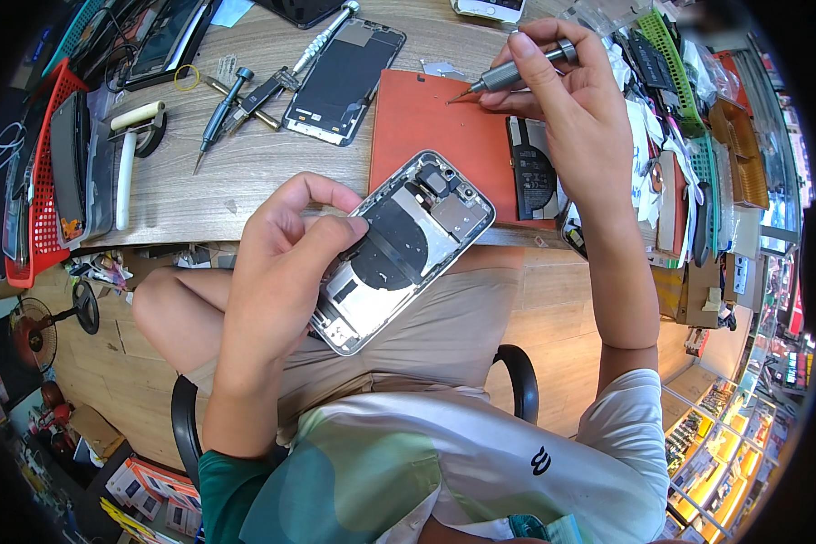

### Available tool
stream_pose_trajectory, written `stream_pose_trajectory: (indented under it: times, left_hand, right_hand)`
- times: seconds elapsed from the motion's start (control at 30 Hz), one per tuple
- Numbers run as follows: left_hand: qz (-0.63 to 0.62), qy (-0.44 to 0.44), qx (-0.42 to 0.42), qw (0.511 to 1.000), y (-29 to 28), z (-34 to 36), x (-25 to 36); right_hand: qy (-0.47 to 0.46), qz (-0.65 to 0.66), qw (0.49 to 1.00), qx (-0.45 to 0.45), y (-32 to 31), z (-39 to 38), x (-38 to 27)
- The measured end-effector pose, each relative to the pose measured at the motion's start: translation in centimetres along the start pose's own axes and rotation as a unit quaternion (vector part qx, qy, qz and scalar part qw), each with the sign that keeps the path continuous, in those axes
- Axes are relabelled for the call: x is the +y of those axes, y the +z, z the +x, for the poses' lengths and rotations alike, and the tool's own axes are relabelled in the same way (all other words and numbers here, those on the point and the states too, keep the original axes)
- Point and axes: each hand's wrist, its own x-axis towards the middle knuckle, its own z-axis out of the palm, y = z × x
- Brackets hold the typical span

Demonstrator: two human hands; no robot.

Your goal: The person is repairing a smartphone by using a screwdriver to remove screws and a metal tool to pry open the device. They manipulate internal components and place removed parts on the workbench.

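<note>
Over the lap [435, 340], the left hand [286, 240] grips an opened phone [440, 222] from its left; the right hand [586, 113] grips a screwdriver [499, 78].

Bright, even light all across the wood-grain desk [172, 181], from a source I can't place, and look at the opened smartphone housing [394, 256], pale glints flashing off its silvery inside! Soft shadow on the khaki shorts [435, 340] just beneath it. Over at lower right, the glass display case [725, 467] glows hot yellow, patches nearly burnt to white! Crisp through the centre, softer at the right rim, with one smudgy blur up top. And the fisheye bends it all: red basket [41, 218] bowed, black filling the corners
</note>
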Motion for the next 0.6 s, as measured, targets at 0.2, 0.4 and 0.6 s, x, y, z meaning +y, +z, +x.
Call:
stream_pose_trajectory:
  times: [0.2,0.4,0.6]
  left_hand:
    - [-0.003,-0.002,-0.001,1.0,0.01,0.04,-0.02]
    - [0.0,0.0,-0.002,1.0,-0.02,0.02,-0.03]
    - [0.001,0.0,-0.003,1.0,0.03,-0.02,0.08]
  right_hand:
    - [-0.002,-0.002,1.0,-0.003,-0.11,-0.05,0.07]
    - [-0.007,-0.012,1.0,-0.007,-0.15,-0.12,0.02]
    - [-0.009,-0.016,1.0,-0.006,-0.18,-0.17,0.07]
